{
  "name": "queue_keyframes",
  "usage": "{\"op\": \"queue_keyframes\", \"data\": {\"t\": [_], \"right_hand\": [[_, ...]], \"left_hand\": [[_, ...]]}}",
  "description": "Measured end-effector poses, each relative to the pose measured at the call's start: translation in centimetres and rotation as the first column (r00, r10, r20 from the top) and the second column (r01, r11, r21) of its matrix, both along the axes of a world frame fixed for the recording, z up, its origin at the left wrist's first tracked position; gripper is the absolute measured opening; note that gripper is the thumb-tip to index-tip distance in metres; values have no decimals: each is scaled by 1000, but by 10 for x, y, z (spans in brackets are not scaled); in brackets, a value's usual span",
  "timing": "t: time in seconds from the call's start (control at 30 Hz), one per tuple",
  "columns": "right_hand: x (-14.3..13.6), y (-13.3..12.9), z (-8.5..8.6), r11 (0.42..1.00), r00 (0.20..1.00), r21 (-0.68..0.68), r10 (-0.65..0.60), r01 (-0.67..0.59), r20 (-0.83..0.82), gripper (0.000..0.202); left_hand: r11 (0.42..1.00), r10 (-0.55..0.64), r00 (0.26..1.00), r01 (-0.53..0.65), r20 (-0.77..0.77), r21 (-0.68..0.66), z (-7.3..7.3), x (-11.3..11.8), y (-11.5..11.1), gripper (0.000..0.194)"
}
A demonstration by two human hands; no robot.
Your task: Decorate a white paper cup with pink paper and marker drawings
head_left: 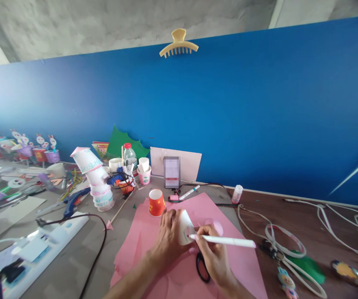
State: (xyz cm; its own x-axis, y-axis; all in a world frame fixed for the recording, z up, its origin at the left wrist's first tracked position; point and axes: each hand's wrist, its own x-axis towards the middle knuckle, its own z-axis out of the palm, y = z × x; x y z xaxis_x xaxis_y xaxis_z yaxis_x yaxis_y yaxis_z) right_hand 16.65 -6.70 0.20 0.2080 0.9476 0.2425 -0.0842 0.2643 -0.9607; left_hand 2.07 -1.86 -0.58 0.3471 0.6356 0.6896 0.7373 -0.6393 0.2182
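Pink sheets (243,265) lie beneath my grip, a blue wall (247,112) beyond. My left hand (170,228) holds pink-and-green-streaked white paper (185,221); my right hand (212,251) pinches a marker (231,241).

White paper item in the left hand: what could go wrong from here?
Marker slip: the right hand has the marker tip at the drawn lines on the white paper item; if the left hand loosens its grip, a line could stray.
Knock: the red cup stands just beyond the left hand and might get tipped.
Snag: the black handle loop lies beside the right hand and might catch it.
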Motion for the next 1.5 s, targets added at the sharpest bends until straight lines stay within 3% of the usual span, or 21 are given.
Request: {"op": "queue_keyframes", "data": {"t": [0.27,0.63,0.77,1.0,1.3,1.5], "right_hand": [[0,-3,7,999,998,7,40,-40,56,22],[4,0,4,999,998,-32,43,-44,-51,26],[4,0,4,997,997,-46,59,-62,-59,27],[3,-1,12,1000,994,18,10,-12,104,22],[4,5,21,990,990,-52,-135,133,-44,35],[3,7,24,989,988,-55,-139,136,-64,38]], "left_hand": [[997,-5,1000,4,4,72,3,1,1,75],[998,4,1000,-4,11,-60,-2,-1,0,79],[999,2,1000,0,28,-47,-1,0,0,78],[1000,-4,1000,4,18,5,1,-1,0,78],[1000,9,999,-9,31,12,-5,-1,3,82],[1000,16,1000,-16,17,6,-6,-2,3,86]]}}
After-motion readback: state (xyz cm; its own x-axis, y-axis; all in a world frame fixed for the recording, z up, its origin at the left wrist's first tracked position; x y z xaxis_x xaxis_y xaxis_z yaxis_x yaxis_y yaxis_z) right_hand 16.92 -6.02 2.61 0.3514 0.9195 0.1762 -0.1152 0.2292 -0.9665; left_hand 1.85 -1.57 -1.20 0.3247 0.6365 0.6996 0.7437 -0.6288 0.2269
